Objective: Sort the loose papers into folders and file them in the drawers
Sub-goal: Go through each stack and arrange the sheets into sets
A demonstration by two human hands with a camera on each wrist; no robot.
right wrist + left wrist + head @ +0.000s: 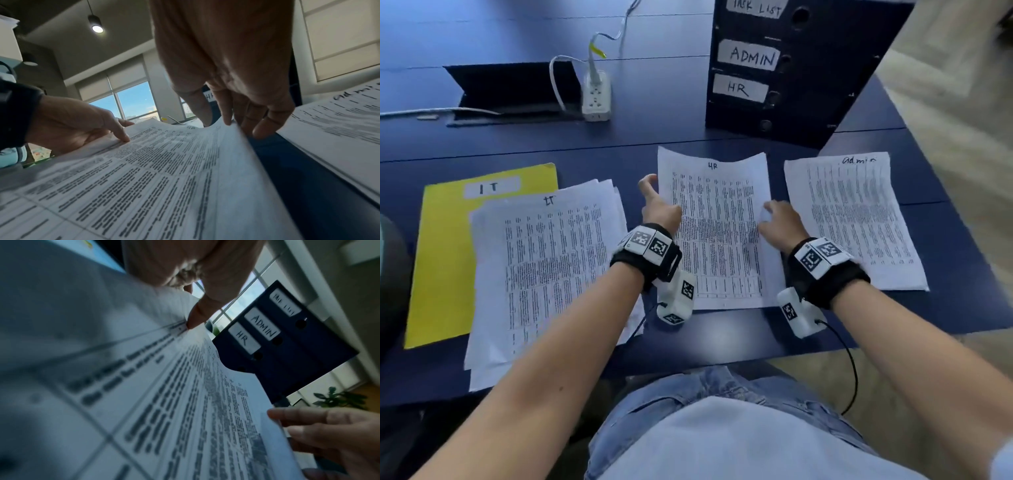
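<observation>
Closest to the camera is the person's lap in jeans, and just past that the HR papers sit in the middle of the blue desk, which is what both hands are on right now. Left hand is at the left long edge, thumb pressed on top and fingers tucked under the edge as far as I can tell, so it's pinching the sheets. Right hand is at the right long edge doing the same kind of thing, and the right wrist view shows the fingertips curled onto the edge with that side lifted off the desk. Handling-wise I'd say it's a thin, light, floppy bundle: it already bows between the hands, and loose sheets like this will probably fan out or slide apart if only 1 side is held. Best bet is gripping both long edges around the middle, like now, and tapping it square. Moving outward, the admin papers lie just to the right, not touching, and the IT papers are to the left, messier, overlapping a yellow IT folder. Behind all 3 stands the dark drawer unit with ADMIN and HR labels, drawers looking closed. A power strip sits further back.
</observation>
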